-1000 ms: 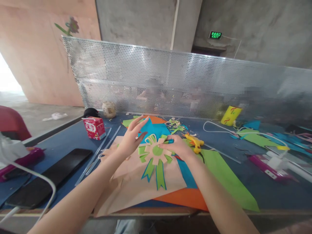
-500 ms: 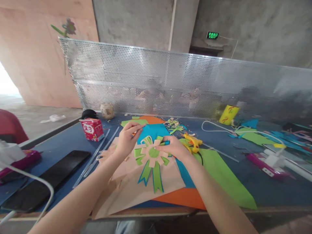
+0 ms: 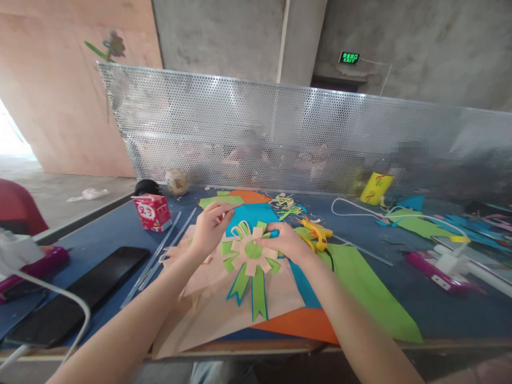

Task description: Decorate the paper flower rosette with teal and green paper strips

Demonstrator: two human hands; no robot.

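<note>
head view: right fingers (image 3: 272,242) tight on paper rosette (image 3: 253,250), left fingers (image 3: 218,206) together, hold unclear; red carton (image 3: 152,213), contents hidden

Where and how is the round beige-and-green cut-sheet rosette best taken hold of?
I'd likely pinch the rosette by its right-side petals, from the right, thumb on top, as the right hand does: they jut outward, flat, while the blue-edged green tails lie outside that path.

Beige, green rosette (image 3: 253,249) (blue-edged tails (image 3: 259,293)).
</note>
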